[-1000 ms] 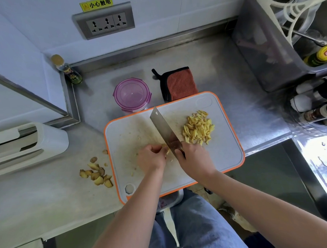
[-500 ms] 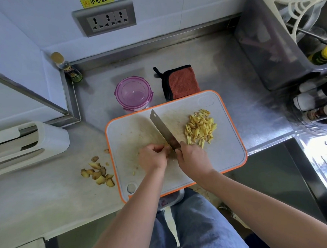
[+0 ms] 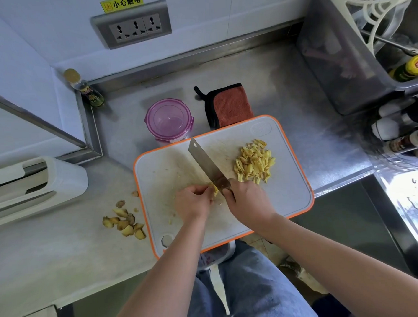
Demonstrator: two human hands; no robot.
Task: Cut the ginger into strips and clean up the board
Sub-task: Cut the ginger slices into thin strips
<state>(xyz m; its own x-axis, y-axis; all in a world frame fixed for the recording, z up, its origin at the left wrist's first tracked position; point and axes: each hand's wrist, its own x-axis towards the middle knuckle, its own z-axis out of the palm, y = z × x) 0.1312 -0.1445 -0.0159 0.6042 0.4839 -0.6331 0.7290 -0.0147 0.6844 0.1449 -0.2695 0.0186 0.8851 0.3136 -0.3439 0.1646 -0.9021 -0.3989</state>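
Right hand point(image 3: 248, 202) is clenched around the handle of a broad steel cleaver point(image 3: 204, 164), gripping close to the blade, which slants away toward the far left of the board. Just beside it, the left hand point(image 3: 193, 202) has its fingers curled under, knuckles up, pinning a small yellow piece of ginger point(image 3: 214, 190) at the near end of the blade. Both work near the middle of a white cutting board point(image 3: 297, 193) with an orange rim, which lies on a steel counter point(image 3: 296, 96) and overhangs its front edge. A loose heap of ginger strips point(image 3: 254, 165) sits on the board's far right part, apart from the blade. Brownish ginger trimmings point(image 3: 125, 223) lie on the counter just left of the board. Behind the board stand a round container with a purple lid point(image 3: 168, 120) and a folded orange and black cloth point(image 3: 231, 105), both close to its far edge. A small spice bottle point(image 3: 86, 89) stands in the back left corner, under a wall socket panel point(image 3: 133, 27). Bottles and a grey bin point(image 3: 342, 58) crowd the right side. Blue jeans point(image 3: 250, 287) show below.
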